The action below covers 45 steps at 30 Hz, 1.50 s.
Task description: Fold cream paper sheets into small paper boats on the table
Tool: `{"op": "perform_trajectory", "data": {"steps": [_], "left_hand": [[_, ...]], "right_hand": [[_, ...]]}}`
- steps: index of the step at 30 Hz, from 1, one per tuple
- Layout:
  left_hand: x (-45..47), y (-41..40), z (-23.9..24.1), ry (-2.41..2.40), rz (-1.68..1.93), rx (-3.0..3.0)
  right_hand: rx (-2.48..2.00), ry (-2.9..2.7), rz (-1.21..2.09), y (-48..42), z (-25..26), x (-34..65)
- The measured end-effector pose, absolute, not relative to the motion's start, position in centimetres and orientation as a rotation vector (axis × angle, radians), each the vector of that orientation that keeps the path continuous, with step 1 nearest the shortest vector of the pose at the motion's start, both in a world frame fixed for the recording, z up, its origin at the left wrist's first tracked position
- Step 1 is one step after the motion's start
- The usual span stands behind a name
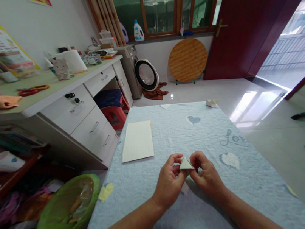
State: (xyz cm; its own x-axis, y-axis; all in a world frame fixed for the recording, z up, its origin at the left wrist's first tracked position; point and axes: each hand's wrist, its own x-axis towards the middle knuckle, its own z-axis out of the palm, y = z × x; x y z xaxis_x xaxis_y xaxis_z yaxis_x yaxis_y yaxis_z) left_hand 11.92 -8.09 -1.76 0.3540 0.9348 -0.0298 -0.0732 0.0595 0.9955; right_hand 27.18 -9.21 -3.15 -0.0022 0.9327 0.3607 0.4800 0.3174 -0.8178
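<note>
A small piece of folded paper (186, 164), pale and triangular toward me, is held between my two hands above the table. My left hand (170, 177) pinches its left side with thumb and fingers. On the opposite side, my right hand (206, 170) grips the right edge, fingers curled. Parts of the paper are hidden behind the fingertips. Beyond my left hand lies a pad of lined paper (137, 141), flat on the table. Another folded paper piece (212, 103) rests near the far right corner.
A light blue quilted cloth with hearts covers the table (184, 132). To the left stand a green basket (69, 211) and a white desk (83, 113) with drawers. A red stool (114, 108), washing machine (131, 68) and round wooden board (187, 60) are farther back.
</note>
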Motion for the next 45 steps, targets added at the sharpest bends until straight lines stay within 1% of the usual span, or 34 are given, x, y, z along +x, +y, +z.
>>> {"op": "perform_trajectory", "data": {"steps": [4, 10, 17, 22, 26, 29, 33, 39, 45], "left_hand": [[12.0, -7.9, -1.9, 0.832, 0.944, 1.064], [11.8, -7.4, -1.6, 0.846, 0.958, 0.856], [11.1, -7.1, -1.7, 0.673, 0.98, 0.638], [11.3, -7.0, -2.1, 0.799, 1.001, 0.662], [11.3, -7.0, -2.2, 0.87, 1.004, 0.753], [11.1, -7.1, -1.9, 0.92, 0.999, 0.865], [11.1, -7.3, -1.6, 0.909, 0.941, 0.934], [11.1, -7.5, -1.8, 0.895, 0.985, 0.96], [10.8, -7.3, -2.0, 0.825, 0.77, 1.016]], "right_hand": [[-1.122, -1.722, 0.608, -9.4, -2.4, 27.5], [-1.073, -1.779, 0.694, -9.7, -2.4, 27.9], [-1.075, -1.795, 0.591, -9.5, -3.0, 28.1], [-1.07, -1.847, 0.596, -9.7, -2.5, 28.0], [-1.019, -1.754, 0.746, -9.9, -1.7, 28.0], [-1.137, -1.578, 0.873, -9.6, -1.5, 27.9], [-1.379, -1.616, 0.929, -9.1, -1.8, 27.8], [-1.341, -1.565, 1.032, -8.9, -2.2, 27.6], [-1.269, -1.436, 1.102, -9.1, -2.3, 27.7]]}}
